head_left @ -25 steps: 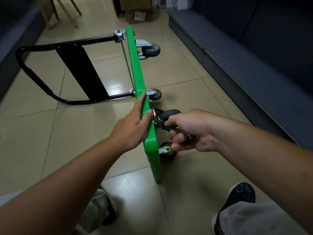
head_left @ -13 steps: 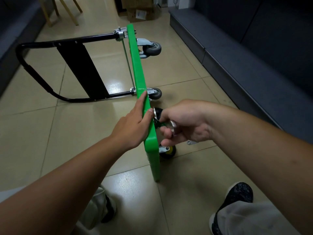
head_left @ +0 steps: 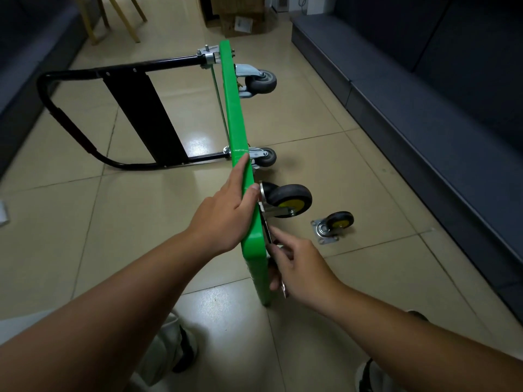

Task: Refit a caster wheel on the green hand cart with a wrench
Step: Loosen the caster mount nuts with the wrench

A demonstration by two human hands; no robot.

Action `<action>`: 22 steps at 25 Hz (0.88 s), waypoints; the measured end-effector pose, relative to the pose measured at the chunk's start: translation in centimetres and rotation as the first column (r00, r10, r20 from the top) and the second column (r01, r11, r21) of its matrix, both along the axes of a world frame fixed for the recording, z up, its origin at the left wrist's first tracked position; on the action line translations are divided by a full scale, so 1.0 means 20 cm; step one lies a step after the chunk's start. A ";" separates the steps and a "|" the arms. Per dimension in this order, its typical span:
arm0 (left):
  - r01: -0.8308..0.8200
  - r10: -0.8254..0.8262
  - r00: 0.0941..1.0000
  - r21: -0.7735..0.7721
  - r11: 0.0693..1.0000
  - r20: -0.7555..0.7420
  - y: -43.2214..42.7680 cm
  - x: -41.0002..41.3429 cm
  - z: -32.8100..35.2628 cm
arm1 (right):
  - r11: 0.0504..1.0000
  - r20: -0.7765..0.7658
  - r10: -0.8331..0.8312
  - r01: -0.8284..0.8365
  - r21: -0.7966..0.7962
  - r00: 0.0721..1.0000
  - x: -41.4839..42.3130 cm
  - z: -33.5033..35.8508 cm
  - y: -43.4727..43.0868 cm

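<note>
Our cart [head_left: 235,114] stands on its side on the floor [head_left: 85,222]. Our left hand [head_left: 226,213] lies flat on its top edge. Our right hand [head_left: 300,270] pinches the wrench [head_left: 267,234] by the wheel [head_left: 288,198]. We think the wheel is hard and spins, so its plate [head_left: 262,193] is best to hold.

You are working in dim, flat light from overhead. One soft white glare patch sits on the glossy floor [head_left: 198,142] left of the green cart [head_left: 235,114], whose deck edge is the brightest colour in view. The dark sofas [head_left: 424,123] along both sides lose nearly all detail. Shadows under the wheels are faint and soft-edged. Your right hand [head_left: 300,267] and the wrench [head_left: 268,234] it grips look slightly smeared. Tile lines bow and your forearms swell toward the bottom corners.
</note>
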State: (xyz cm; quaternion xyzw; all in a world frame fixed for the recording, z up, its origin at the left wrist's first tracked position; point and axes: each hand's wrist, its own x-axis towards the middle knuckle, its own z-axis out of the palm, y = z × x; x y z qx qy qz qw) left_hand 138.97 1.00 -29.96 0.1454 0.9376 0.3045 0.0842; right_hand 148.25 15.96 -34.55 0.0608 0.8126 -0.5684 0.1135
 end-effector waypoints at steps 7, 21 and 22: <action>0.053 -0.053 0.999 0.011 0.999 0.013 0.00 -0.01 0.01 | 0.968 -0.112 0.098 -0.069 0.243 0.989 -0.03 -0.14 0.07; 0.034 -0.038 0.998 0.091 0.995 0.045 -0.02 0.00 0.00 | 0.963 -0.074 -0.168 0.180 0.202 0.983 0.06 0.20 0.11; 0.032 -0.036 0.998 0.098 0.995 0.045 -0.02 0.00 0.00 | 0.959 -0.067 -0.176 0.186 0.212 0.982 0.06 0.19 0.10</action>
